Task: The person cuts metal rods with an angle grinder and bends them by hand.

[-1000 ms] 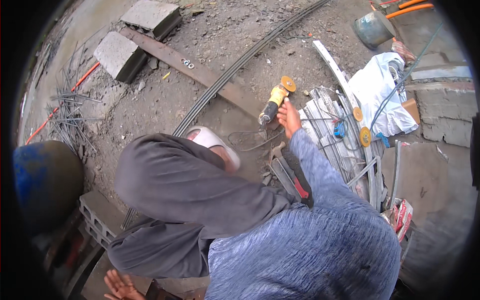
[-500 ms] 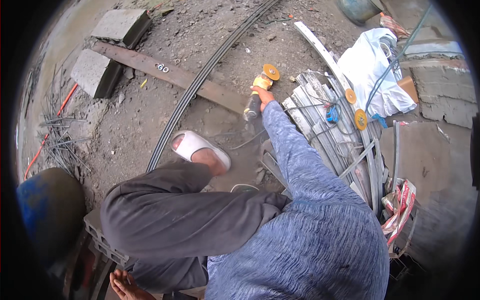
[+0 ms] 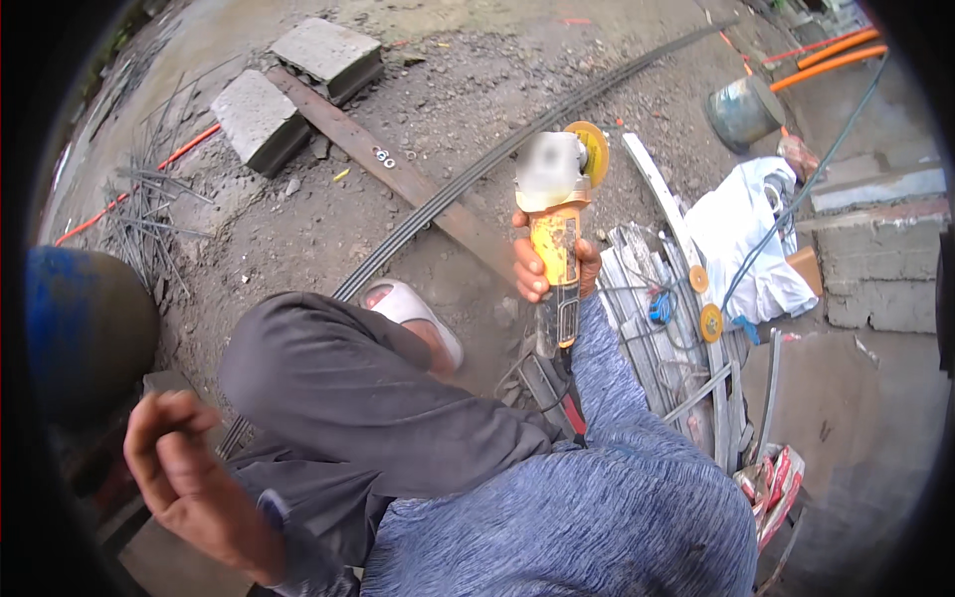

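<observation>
My right hand point(image 3: 529, 261) is wrapped round the yellow and black body of an angle grinder point(image 3: 557, 239), held up in front of me. A yellow-orange disc point(image 3: 595, 154) sits at the tool's upper end, and its cord drops past my sleeve. The grinder's metal head is partly washed out by glare. At the lower left, my left hand point(image 3: 194, 478) is raised beside my knee, fingers loosely bent and nothing in it; motion blurs it somewhat.
Long steel bars point(image 3: 418, 214) cross a wooden plank point(image 3: 398, 179). Concrete blocks point(image 3: 261, 119) lie at the far left, near a blue drum point(image 3: 90, 328). To the right are metal strips point(image 3: 637, 298), two loose discs point(image 3: 710, 323), a white sack point(image 3: 746, 239) and a bucket point(image 3: 744, 112).
The grinder has come up off the ground, closer to me, its disc end upward. My left hand has risen from the lower edge. The view has shifted.
</observation>
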{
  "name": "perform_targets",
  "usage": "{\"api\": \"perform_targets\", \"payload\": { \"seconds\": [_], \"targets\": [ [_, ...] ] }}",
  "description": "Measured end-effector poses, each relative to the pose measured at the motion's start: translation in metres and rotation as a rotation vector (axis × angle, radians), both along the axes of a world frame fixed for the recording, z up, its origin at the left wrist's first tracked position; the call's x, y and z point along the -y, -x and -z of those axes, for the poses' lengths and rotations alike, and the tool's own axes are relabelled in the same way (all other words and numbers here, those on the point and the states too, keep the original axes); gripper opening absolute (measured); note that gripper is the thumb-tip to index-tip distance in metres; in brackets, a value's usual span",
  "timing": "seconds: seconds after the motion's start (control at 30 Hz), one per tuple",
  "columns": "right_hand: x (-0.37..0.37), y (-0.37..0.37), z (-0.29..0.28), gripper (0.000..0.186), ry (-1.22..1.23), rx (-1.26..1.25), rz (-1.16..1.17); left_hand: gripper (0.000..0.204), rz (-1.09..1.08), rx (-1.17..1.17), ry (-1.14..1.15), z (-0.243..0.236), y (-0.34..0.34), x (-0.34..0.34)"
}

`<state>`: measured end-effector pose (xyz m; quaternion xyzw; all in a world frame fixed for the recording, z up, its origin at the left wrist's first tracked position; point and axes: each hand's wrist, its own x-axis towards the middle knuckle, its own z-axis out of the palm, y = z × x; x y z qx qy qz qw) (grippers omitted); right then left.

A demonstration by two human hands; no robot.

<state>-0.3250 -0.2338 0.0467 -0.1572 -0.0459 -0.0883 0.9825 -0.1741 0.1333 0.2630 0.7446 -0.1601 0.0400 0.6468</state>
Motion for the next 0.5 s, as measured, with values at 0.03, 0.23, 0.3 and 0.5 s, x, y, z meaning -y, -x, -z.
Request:
{"api": "perform_targets", "payload": {
  "seconds": [0.03, 0.23, 0.3, 0.5],
  "targets": [
    [-0.002, -0.002, -0.01, 0.084, -0.006, 0.029, -0.004, 0.034, 0.195, 0.01, -0.01, -0.011, 0.018, 0.038],
    [-0.032, -0.031, -0.071, 0.076, 0.248, -0.097, 0.123, 0.084, 0.777, -0.181, -0.417, 0.059, 0.079, 0.157],
    [-0.036, -0.031, -0.091, 0.062, 0.487, -0.309, 0.31, 0.088, 0.725, -0.336, -0.311, 0.09, 0.088, 0.174],
    [-0.042, -0.018, -0.119, 0.053, 0.672, -0.465, 0.373, 0.084, 0.865, -0.567, -0.079, 0.102, 0.075, 0.183]
  ]
}}
